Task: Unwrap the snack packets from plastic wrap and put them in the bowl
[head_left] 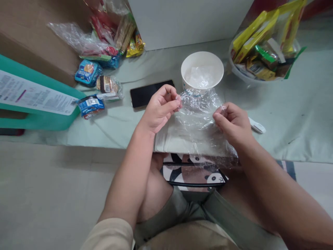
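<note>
A sheet of thin clear plastic film (200, 114) stretches between my two hands, crumpled and shiny. My left hand (166, 107) pinches its left edge between thumb and fingers. On the other side my right hand (231, 121) pinches the film's right edge. The film's lower part hangs over the table edge. Just beyond it stands a white paper bowl (184, 69) with some clear plastic inside; the film's far edge overlaps the bowl's near side. Under the film lies a flat pale item (166, 139), partly hidden, which I cannot make out.
A black phone (149, 94) lies left of the bowl. Packaged snacks (88, 73) are heaped at the left beside a green container (62, 119). A clear tub (241, 79) full of packets stands back right. Near my right hand rests a small white object (257, 125).
</note>
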Demonstrator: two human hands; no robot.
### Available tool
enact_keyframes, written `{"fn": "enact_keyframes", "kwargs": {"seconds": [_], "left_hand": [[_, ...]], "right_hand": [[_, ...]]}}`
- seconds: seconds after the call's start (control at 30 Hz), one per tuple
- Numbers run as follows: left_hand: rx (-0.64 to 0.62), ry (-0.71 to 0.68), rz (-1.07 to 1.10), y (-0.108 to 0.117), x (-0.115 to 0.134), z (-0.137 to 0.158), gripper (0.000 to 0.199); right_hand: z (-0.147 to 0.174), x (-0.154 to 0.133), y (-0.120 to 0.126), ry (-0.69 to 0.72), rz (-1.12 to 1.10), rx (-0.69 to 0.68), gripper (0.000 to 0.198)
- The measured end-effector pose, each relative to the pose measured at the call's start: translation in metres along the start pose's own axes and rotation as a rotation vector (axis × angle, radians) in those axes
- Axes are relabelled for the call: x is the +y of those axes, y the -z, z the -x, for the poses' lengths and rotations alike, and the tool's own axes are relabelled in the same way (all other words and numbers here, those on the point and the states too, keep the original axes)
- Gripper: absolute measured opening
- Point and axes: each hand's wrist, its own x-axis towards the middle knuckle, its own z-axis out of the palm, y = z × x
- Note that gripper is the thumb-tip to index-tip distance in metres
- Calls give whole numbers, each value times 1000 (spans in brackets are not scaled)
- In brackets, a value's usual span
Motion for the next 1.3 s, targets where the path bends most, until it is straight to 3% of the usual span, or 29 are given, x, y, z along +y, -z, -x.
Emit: {"fn": "enact_keyframes", "kwargs": {"seconds": [0.2, 0.37, 0.43, 0.5, 0.6, 0.7, 0.87, 0.97, 1.03, 1.17, 1.3], "left_hand": [[47, 16, 39, -2, 3, 2, 29], [24, 41, 3, -5, 0, 4, 33], [57, -21, -56, -8, -5, 3, 33], [179, -179, -158, -12, -13, 1, 31], [391, -433, -332, -17, -22, 1, 25], [445, -552, -446, -21, -24, 6, 23], [389, -662, -534, -25, -19, 18, 19], [291, -759, -591, -20, -17, 25, 6], [206, -842, -720, -14, -17, 29, 10], [152, -903, -1034, -5, -21, 36, 12], [169, -1028, -1049, -8, -24, 43, 19]], "right_hand": [[0, -7, -4, -90, -146, 43, 16], [-1, -20, -9, -353, -641, 2, 19], [1, -24, -11, -409, -793, -25, 15], [2, -26, -12, -426, -865, -41, 9], [3, -27, -13, -435, -872, -60, 11], [2, -26, -12, -449, -841, -45, 13], [-2, -26, -10, -565, -828, -51, 14], [-5, -26, -5, -688, -801, -78, 15], [-6, -24, 0, -739, -757, -88, 14], [-6, -19, 7, -777, -654, -208, 20], [0, -17, 4, -756, -616, -265, 15]]}}
